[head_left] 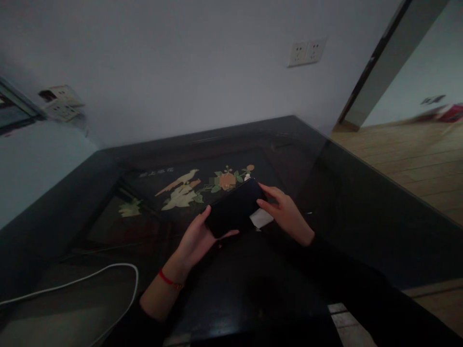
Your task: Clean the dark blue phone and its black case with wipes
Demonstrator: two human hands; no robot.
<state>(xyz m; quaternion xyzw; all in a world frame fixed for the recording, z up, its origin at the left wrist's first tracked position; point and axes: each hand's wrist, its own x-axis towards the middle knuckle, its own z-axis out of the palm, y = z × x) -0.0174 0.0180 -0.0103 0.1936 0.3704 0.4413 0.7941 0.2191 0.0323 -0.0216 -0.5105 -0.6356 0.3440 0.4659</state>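
Note:
A black smartphone (233, 208) is held level and slightly tilted over the dark table, its dark face turned up. My left hand (198, 240) is closed on its left end, thumb on the upper left edge and a finger along the lower edge. At the phone's right end, my right hand (284, 209) grips the edge with thumb and fingers. A small white piece, like paper (262, 219), shows beneath the phone beside my right hand; I cannot tell what it is.
The dark, glossy table (361, 221) has a bird-and-flower picture (181, 193) on its top. A white cable (108, 266) curves across the lower left. Wall sockets (307, 52) sit on the wall behind, with more sockets (65, 103) at left. Wooden floor (394, 156) lies to the right.

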